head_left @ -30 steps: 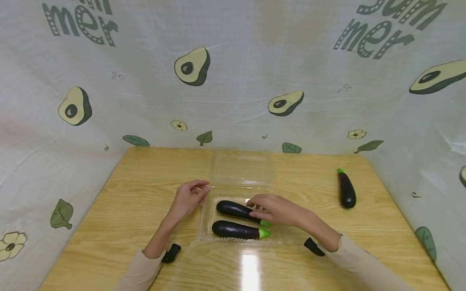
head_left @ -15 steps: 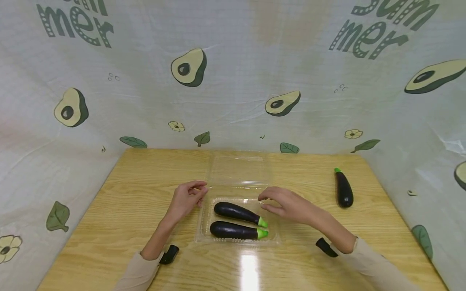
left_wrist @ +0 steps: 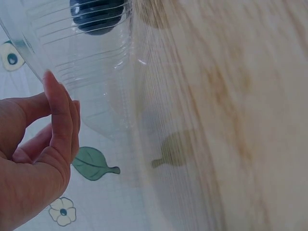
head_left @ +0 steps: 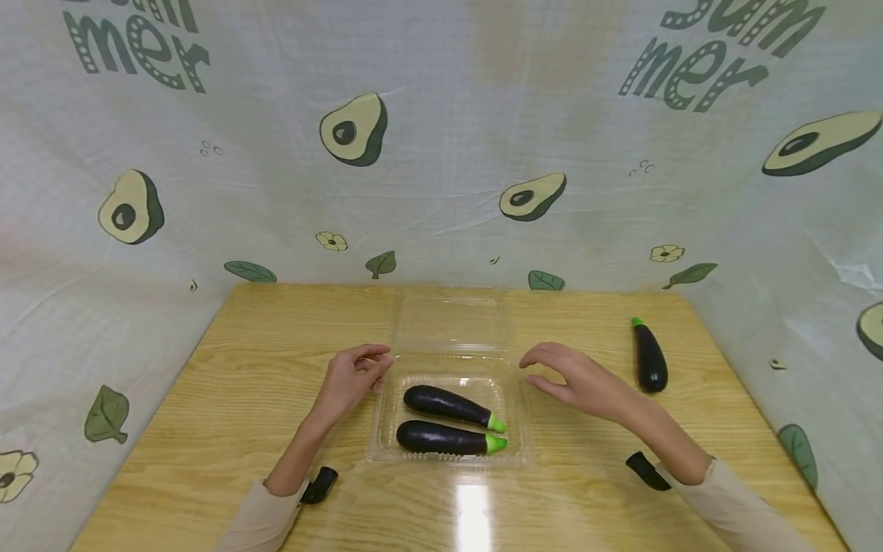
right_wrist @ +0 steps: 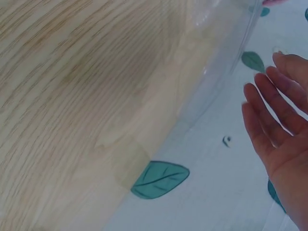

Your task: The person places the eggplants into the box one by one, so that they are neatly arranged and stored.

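A clear plastic clamshell container [head_left: 519,443] lies with its lid [head_left: 451,320] folded back. Inside its base are two dark eggplants with green stems, an upper eggplant [head_left: 444,403] and a lower eggplant [head_left: 440,438], side by side. My left hand [head_left: 346,383] pinches the container's left rim between thumb and fingertips, also seen close in the left wrist view, where the hand [left_wrist: 45,149] meets the rim. Just right of the container my right hand [head_left: 586,383] hovers, fingers loosely bent and holding nothing; the right wrist view shows those fingers [right_wrist: 264,115] spread apart.
A third eggplant [head_left: 650,356] lies on the wooden table [head_left: 276,330] at the back right, stem pointing away. A printed cloth [head_left: 441,153] with avocados and leaves encloses the table at the back and sides.
My right hand has come away from the upper eggplant and moved right, past the container's edge. The eggplant stays in the container. My left hand keeps its place at the rim.
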Available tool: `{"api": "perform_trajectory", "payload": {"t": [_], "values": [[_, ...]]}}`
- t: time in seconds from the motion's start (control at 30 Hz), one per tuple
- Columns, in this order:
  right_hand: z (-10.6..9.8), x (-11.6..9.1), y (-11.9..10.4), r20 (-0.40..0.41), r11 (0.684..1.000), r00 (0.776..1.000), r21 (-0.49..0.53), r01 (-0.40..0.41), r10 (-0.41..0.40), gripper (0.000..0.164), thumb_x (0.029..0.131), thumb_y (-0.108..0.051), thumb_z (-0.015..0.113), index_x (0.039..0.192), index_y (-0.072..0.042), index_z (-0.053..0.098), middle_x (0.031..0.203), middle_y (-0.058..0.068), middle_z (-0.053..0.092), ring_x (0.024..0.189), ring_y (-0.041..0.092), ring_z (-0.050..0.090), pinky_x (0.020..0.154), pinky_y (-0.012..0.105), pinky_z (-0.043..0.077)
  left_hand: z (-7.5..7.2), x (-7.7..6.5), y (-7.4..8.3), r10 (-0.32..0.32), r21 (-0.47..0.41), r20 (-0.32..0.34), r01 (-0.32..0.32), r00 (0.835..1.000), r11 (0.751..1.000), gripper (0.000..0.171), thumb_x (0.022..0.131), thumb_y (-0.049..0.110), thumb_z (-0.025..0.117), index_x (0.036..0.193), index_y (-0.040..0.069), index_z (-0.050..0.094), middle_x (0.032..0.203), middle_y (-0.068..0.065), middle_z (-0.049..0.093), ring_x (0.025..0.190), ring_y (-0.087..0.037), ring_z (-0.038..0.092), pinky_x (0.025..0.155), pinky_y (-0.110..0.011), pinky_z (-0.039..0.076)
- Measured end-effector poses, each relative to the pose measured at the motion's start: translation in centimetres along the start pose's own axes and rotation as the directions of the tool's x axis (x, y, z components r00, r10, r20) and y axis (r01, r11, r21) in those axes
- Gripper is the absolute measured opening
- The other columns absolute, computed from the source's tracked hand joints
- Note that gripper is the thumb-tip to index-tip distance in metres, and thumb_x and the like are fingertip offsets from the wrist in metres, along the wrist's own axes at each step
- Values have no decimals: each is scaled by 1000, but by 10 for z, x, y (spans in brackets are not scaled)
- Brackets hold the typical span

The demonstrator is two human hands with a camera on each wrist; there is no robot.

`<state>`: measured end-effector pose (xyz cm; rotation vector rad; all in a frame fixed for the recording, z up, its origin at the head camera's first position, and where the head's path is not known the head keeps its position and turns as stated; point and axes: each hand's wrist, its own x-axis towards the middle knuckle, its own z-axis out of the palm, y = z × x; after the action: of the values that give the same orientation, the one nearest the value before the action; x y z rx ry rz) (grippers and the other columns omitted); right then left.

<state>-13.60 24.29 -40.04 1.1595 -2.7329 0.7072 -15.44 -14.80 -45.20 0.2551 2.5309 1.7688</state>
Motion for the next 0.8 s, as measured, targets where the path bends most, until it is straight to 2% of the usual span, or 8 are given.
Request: {"api": "perform_trajectory", "payload": {"t": [0.2, 0.37, 0.57, 0.67, 0.8], "values": [[-4, -11, 12, -67, 999, 998, -26, 18, -20, 21, 91, -3, 77, 111, -9, 71, 111, 2, 70, 105, 22, 67, 83, 43, 59, 0, 0, 1, -4, 5, -3, 4, 1000, 1000, 31, 99, 10, 70, 125, -8, 68, 99, -15, 69, 58, -19, 63, 55, -36, 57], [-8, -20, 20, -101, 999, 995, -51, 2, -8, 24, 89, -1, 78, 111, -9, 71, 111, 2, 70, 104, 21, 67, 82, 44, 59, 0, -1, 2, -15, 5, -2, 15, 1000, 1000, 30, 100, 10, 70, 125, -6, 69, 100, -15, 69, 58, -19, 63, 55, -36, 57], [-13, -31, 29, -138, 998, 990, -67, -4, -5, 30, 86, 3, 79, 112, -9, 71, 111, 2, 70, 102, 22, 68, 80, 44, 59, 1, -2, 2, 1, -2, 0, -1, 1000, 1000, 31, 99, 9, 70, 125, -9, 68, 100, -18, 69, 57, -17, 63, 54, -34, 57], [-16, -37, 34, -161, 997, 987, -78, -1, -12, 33, 84, 5, 80, 112, -10, 71, 111, 2, 70, 101, 22, 68, 79, 42, 59, 1, -3, 2, 7, -6, 2, -7, 1000, 1000, 32, 99, 9, 70, 125, -10, 67, 100, -19, 69, 57, -17, 62, 54, -34, 57], [-17, -45, 44, -195, 995, 981, -95, -15, -4, 37, 81, 8, 81, 113, -9, 71, 111, 3, 70, 101, 23, 68, 82, 30, 56, 1, -2, 3, -2, -7, -2, 2, 1000, 1000, 31, 99, 10, 70, 125, -8, 68, 100, -17, 69, 57, -18, 63, 55, -36, 57]]}}
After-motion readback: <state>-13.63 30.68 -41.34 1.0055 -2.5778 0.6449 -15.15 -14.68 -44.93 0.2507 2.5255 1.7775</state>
